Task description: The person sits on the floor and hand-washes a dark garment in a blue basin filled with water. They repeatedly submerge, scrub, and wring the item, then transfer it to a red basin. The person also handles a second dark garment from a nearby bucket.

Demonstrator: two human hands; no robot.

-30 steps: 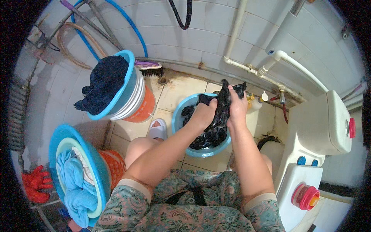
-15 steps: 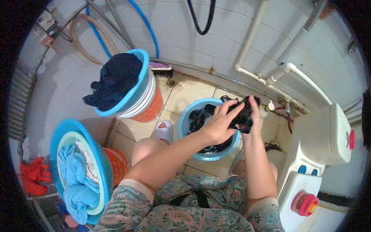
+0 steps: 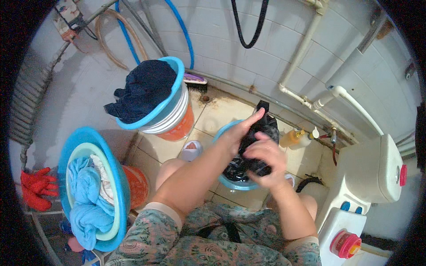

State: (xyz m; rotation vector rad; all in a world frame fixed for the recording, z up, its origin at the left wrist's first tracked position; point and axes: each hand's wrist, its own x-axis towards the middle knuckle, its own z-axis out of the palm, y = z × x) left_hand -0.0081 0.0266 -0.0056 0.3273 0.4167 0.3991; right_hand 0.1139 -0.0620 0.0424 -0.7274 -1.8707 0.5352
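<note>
A wet black garment hangs bunched over the light blue basin. My left hand grips its left side, thumb pointing up along the cloth. Fingers curled and slightly blurred, my right hand holds its lower right part. More dark wet cloth lies in the basin below, partly hidden by my arms and the garment.
At left, a blue basin holds a pale green basin with light blue cloth. Another blue basin of dark clothes tops a bucket. Pump bottles stand by the wall pipes; a white toilet is right.
My hands have come back from the basin's right side to over it, and the black garment is now stretched upright between them. The view has shifted slightly.
</note>
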